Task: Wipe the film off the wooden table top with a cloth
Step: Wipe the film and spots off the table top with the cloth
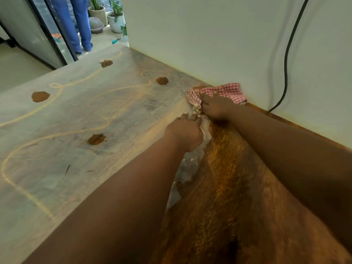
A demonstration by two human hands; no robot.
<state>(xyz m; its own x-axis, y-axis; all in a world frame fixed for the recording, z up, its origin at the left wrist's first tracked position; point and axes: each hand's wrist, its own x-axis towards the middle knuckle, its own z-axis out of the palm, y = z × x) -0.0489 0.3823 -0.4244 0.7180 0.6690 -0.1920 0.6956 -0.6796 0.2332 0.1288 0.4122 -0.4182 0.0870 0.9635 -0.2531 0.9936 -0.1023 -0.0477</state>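
Against the white wall (209, 44), a red checked cloth (224, 91) is pressed onto the wooden table top (228, 187) by the right hand (215, 107), fingers curled into its folds. Just beside it, the left hand (185, 133) is laid on the table, fingers together and fairly straight. A pale film (76, 115) is spread over the table's left part; bare brown wood is seen on the right.

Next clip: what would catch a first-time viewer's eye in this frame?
The split table top: bare, glossy brown wood on the right, a pale grey film with looping lines and brown spots across the left. At the boundary near the wall, the right hand grips a red-checked cloth, and the left hand rests on the film's edge beside it.
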